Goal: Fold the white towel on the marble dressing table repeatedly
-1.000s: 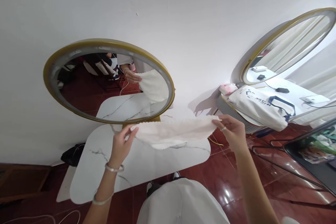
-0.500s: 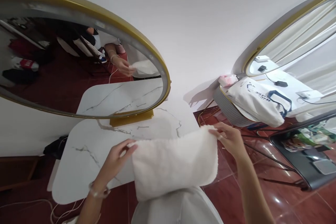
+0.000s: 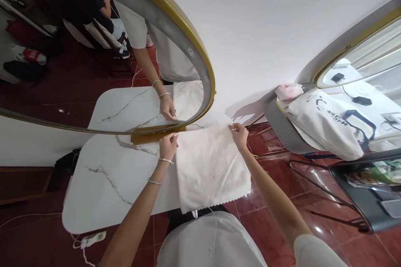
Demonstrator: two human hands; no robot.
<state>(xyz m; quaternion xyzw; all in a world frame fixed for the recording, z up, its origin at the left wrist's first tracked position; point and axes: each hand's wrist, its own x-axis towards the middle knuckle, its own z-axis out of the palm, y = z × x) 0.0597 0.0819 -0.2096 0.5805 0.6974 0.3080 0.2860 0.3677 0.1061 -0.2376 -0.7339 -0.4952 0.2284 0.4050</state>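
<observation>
A white cloth (image 3: 209, 167) with a scalloped hem lies spread on the white marble table (image 3: 106, 183), its near edge hanging over the table's front. My left hand (image 3: 168, 145) pinches the cloth's far left corner, close to the mirror's gold base (image 3: 150, 137). My right hand (image 3: 239, 134) pinches the far right corner. Both arms reach forward over the table. The oval gold-framed mirror (image 3: 188, 41) reflects my arm and the cloth.
A second oval mirror (image 3: 354, 37) stands at the right, with a white tote bag (image 3: 328, 125) and a pink packet (image 3: 288, 91) on a table below it. A black tray (image 3: 369, 192) sits at the right. A power strip (image 3: 90, 240) lies on the red tiled floor.
The cloth went from hanging between my hands in the air to lying flat on the table. Both hands moved forward toward the mirror, and my view moved closer.
</observation>
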